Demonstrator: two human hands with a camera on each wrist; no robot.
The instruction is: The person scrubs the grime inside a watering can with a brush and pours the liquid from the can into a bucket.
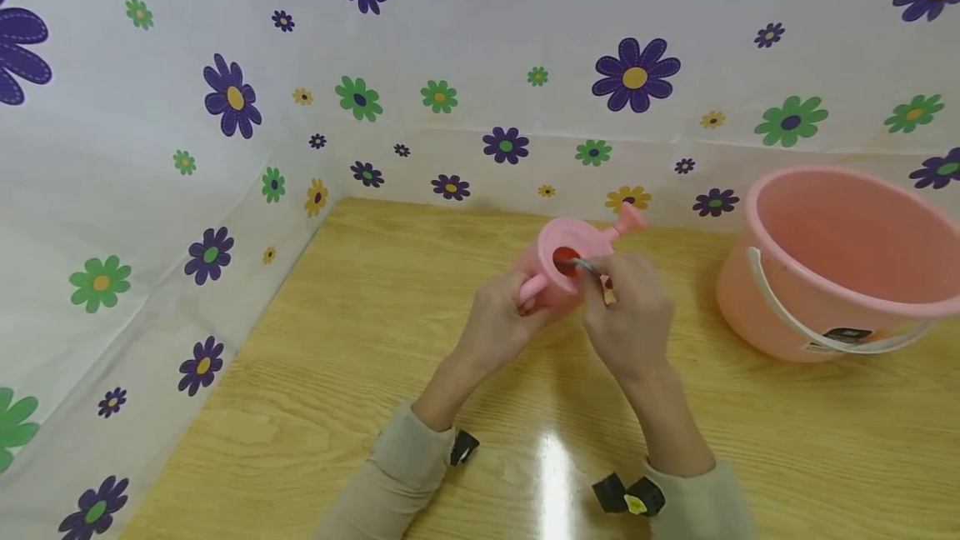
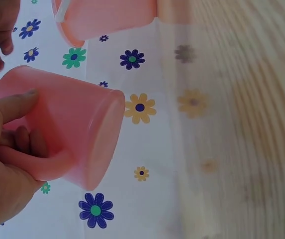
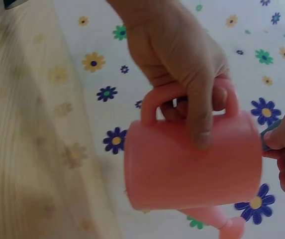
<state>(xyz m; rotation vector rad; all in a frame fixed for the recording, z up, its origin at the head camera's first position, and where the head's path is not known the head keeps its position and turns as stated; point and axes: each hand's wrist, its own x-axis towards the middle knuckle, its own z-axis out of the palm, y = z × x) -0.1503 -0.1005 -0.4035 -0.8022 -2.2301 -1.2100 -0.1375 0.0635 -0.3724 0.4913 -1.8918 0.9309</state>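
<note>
A pink watering can is held up over the table, tilted, its round opening showing in the head view and its spout with a flared rose pointing away to the right. My left hand grips its loop handle, the thumb lying along the can's side. In my right hand is a thin grey-teal item, pinched between thumb and fingers, its far end inside the opening and hidden there. A small tan piece shows below those fingers; I cannot tell what kind of item it is.
A large pink bucket with a white handle stands on the right side of the wood-grain table. White sheeting printed with flowers rises behind the table and along its left edge.
</note>
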